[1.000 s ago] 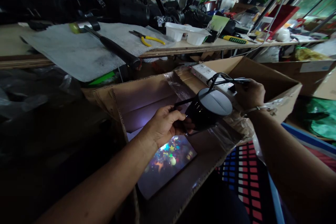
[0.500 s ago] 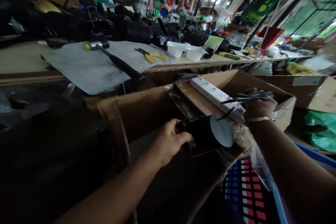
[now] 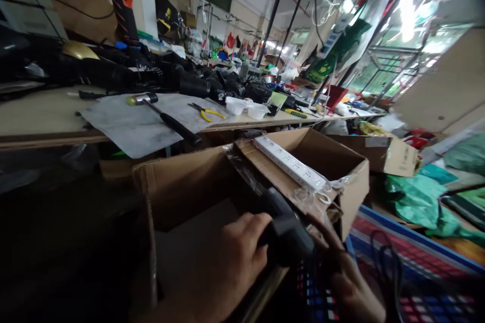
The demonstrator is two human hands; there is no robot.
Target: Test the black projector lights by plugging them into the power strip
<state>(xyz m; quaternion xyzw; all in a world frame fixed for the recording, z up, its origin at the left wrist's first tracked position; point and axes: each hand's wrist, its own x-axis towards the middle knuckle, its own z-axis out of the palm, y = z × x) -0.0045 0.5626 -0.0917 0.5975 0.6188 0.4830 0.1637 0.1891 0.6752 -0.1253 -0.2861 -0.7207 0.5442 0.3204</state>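
My left hand point(image 3: 244, 252) is closed round a black device point(image 3: 291, 239) with a rounded grey-black body; motion blur hides its exact kind. The device is over the near right edge of an open cardboard box point(image 3: 182, 176). My right hand point(image 3: 346, 277) is at the device's right end, its blurred fingers stretched toward it; whether they touch it is unclear. Dark cable loops point(image 3: 386, 262) hang just right of that hand. Beyond both hands, a white power strip point(image 3: 290, 164) lies on the cardboard between two box openings.
On the workbench point(image 3: 34, 116) lie a hammer point(image 3: 166, 118), yellow-handled pliers point(image 3: 206, 112) and white plastic cups point(image 3: 246, 107), with black equipment behind. A blue-rimmed basket point(image 3: 420, 245) with red and blue mesh is at the right, near green plastic bags point(image 3: 417, 199).
My right hand has left the power strip and come down toward the device, and the cables now hang at the right. The device has turned and moved lower. The view has tilted up.
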